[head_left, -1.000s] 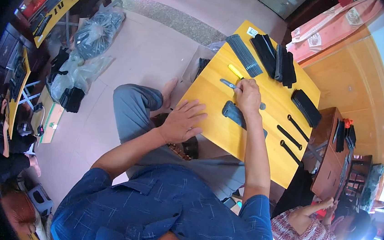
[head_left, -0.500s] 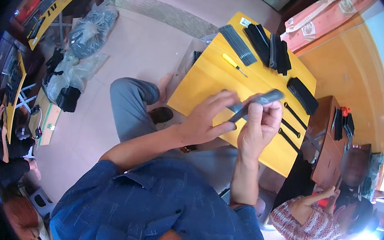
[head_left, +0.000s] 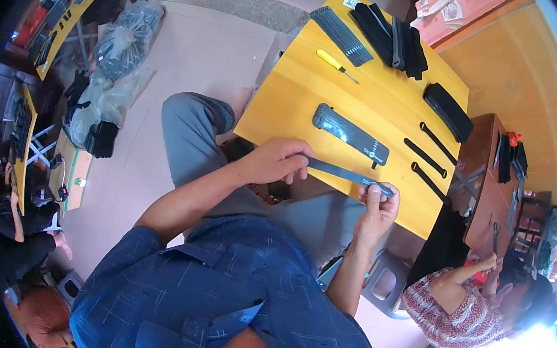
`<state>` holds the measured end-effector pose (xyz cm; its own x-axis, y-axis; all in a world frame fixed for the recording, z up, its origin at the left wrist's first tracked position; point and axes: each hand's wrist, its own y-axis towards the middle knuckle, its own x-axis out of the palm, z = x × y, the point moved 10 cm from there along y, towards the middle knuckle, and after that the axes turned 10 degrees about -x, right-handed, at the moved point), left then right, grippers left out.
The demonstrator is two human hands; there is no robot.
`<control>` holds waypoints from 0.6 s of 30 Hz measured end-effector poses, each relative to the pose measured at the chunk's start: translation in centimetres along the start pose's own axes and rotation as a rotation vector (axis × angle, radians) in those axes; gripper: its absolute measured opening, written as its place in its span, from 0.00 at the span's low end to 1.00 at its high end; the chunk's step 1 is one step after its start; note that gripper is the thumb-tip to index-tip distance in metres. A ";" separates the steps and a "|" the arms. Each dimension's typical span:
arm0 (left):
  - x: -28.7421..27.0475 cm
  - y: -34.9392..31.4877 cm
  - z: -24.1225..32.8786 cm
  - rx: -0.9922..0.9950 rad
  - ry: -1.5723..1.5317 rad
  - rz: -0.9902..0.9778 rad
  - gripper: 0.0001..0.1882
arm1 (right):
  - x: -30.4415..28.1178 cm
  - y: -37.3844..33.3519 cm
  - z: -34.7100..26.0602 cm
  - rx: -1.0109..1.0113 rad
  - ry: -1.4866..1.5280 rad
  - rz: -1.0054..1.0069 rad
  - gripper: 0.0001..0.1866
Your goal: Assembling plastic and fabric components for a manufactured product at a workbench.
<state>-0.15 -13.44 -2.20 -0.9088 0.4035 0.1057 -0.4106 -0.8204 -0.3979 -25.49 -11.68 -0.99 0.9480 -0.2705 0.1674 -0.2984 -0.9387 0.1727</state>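
A narrow dark grey strap (head_left: 338,171) is stretched between my two hands, just over the table's near edge. My left hand (head_left: 278,161) pinches its left end. Thumb and fingers of my right hand (head_left: 377,209) grip the other end, where small pale printing shows. Beyond the strap, a shiny dark bundle of flat strips (head_left: 350,135) lies on the yellow table (head_left: 285,101). To its right are several thin black straps with looped ends (head_left: 426,157), set apart from each other.
A yellow-handled screwdriver (head_left: 331,61) lies farther back. Behind it are a row of grey strips (head_left: 341,35), stacks of black straps (head_left: 389,41) and a black bundle (head_left: 447,112) at the right. Another person (head_left: 455,315) sits at the right; plastic bags (head_left: 128,38) stand on the floor at the left.
My hands have moved apart and toward me, drawing the strap out straight between them. The shiny bundle, covered by my hands before, now shows on the table.
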 end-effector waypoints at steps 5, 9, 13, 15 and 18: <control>-2.0 0.8 -1.2 -0.103 0.078 0.171 0.08 | -0.7 0.5 1.6 0.037 -0.084 -0.032 0.07; -2.5 1.4 -3.0 -0.161 0.132 0.115 0.09 | -0.9 1.1 3.2 0.060 -0.144 -0.093 0.06; -4.6 1.4 4.9 0.095 0.425 0.223 0.10 | 1.2 3.5 1.3 0.085 -0.065 -0.145 0.09; -5.8 -0.5 12.2 0.228 0.243 0.327 0.10 | 3.2 6.1 -2.9 -0.018 0.117 -0.126 0.10; -6.1 -3.9 19.4 0.471 0.182 0.400 0.09 | 6.0 8.4 -10.2 -0.273 0.150 -0.163 0.14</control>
<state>5.60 -20.55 16.39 -0.9883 0.0582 -0.1408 -0.0689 -0.9950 0.0725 -23.47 -18.99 11.40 0.9650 -0.0682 0.2532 -0.1819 -0.8698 0.4587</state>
